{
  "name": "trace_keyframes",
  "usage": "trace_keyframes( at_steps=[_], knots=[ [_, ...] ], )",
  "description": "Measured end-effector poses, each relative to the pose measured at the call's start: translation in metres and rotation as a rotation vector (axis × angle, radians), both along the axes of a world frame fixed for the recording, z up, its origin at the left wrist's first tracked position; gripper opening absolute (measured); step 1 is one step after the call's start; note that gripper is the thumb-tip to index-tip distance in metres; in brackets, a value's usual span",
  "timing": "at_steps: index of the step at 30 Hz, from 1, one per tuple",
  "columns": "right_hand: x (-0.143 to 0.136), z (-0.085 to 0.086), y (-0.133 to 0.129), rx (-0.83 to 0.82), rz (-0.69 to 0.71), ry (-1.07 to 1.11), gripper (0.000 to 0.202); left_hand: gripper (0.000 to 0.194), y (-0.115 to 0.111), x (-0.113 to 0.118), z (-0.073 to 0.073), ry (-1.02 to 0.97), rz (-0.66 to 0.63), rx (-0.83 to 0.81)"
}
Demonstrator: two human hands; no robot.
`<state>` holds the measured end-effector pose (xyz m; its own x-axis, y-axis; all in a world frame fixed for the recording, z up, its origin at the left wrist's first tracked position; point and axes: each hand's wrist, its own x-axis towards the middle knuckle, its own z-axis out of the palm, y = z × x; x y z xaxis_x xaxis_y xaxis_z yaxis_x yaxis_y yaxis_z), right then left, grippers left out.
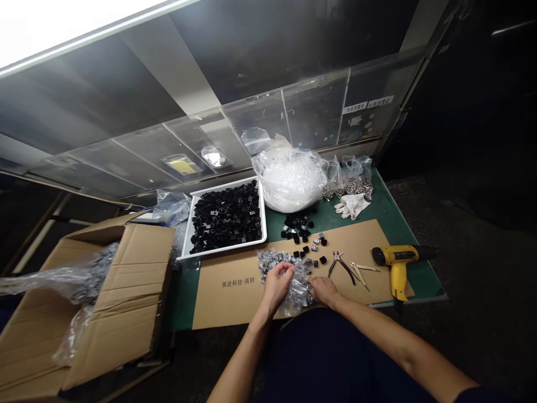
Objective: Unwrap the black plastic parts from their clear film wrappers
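A clear plastic bag (297, 291) lies at the front edge of the cardboard sheet, between my two hands. My left hand (277, 284) is closed at the bag's left side, fingertips pinched together on the plastic. At the right side, my right hand (324, 291) has its fingers curled in against the bag's edge. Small silvery metal parts (268, 261) are heaped at the bag's far side. Just beyond are loose small black pieces (305, 249), some with metal parts among them.
A white tray (263, 224) of black pieces stands back left, beside a bulging clear bag (289, 179). Pliers (342, 267), tweezers (359, 274) and a yellow heat gun (398, 263) lie right. A white glove (351, 206) sits behind. An open cardboard box (121, 296) stands left.
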<state>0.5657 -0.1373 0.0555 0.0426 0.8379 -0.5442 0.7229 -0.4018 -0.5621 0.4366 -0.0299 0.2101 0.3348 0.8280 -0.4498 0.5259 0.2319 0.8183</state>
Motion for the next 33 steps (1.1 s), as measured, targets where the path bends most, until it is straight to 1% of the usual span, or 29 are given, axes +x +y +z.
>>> trace_keyframes(
  at_steps=[2, 5, 7, 8, 10, 12, 14, 16, 18, 21, 22, 24, 26, 28, 31, 33],
  knots=[
    [0.0, -0.002, 0.002, -0.001, 0.005, 0.017, 0.026, 0.022, -0.002, -0.008, 0.002, -0.024, 0.046, -0.036],
    [0.003, -0.002, 0.003, 0.009, -0.027, 0.064, 0.019, 0.013, -0.004, -0.021, -0.003, -0.035, 0.129, -0.037],
    [0.008, 0.0, 0.002, 0.021, -0.074, 0.112, 0.017, 0.012, -0.006, -0.031, -0.01, -0.026, 0.153, -0.014],
    [0.01, 0.002, 0.002, 0.03, -0.102, 0.142, 0.017, 0.015, -0.007, -0.035, -0.014, -0.014, 0.151, 0.001],
    [0.015, 0.007, 0.0, 0.058, -0.161, 0.222, 0.017, 0.023, -0.009, -0.042, -0.024, 0.013, 0.129, 0.031],
    [0.02, 0.014, -0.001, 0.087, -0.212, 0.322, 0.02, 0.026, -0.011, -0.047, -0.035, 0.035, 0.101, 0.033],
    [0.025, 0.024, -0.003, 0.099, -0.238, 0.41, 0.024, 0.032, -0.014, -0.048, -0.045, 0.079, 0.105, -0.046],
    [0.03, 0.036, -0.005, 0.077, -0.28, 0.534, 0.026, 0.044, -0.018, -0.045, -0.055, 0.099, 0.121, -0.19],
    [0.034, 0.05, -0.007, 0.005, -0.397, 0.776, 0.026, 0.05, -0.023, -0.04, -0.061, 0.046, 0.131, -0.342],
    [0.037, 0.07, -0.009, -0.139, -0.618, 1.2, 0.026, 0.047, -0.03, -0.03, -0.062, -0.195, 0.139, -0.559],
    [0.038, 0.076, -0.01, -0.17, -0.661, 1.286, 0.025, 0.046, -0.031, -0.027, -0.06, -0.296, 0.145, -0.635],
    [0.038, 0.084, -0.01, -0.216, -0.719, 1.389, 0.023, 0.05, -0.034, -0.023, -0.055, -0.493, 0.142, -0.764],
    [0.039, 0.087, -0.009, -0.26, -0.749, 1.411, 0.022, 0.054, -0.036, -0.022, -0.051, -0.618, 0.126, -0.843],
    [0.041, 0.088, -0.007, -0.296, -0.753, 1.371, 0.025, 0.052, -0.036, -0.022, -0.049, -0.659, 0.114, -0.874],
    [0.042, 0.085, -0.005, -0.286, -0.746, 1.312, 0.027, 0.049, -0.037, -0.025, -0.05, -0.639, 0.113, -0.874],
    [0.042, 0.082, -0.004, -0.249, -0.738, 1.274, 0.027, 0.048, -0.037, -0.027, -0.053, -0.595, 0.117, -0.852]
  ],
)
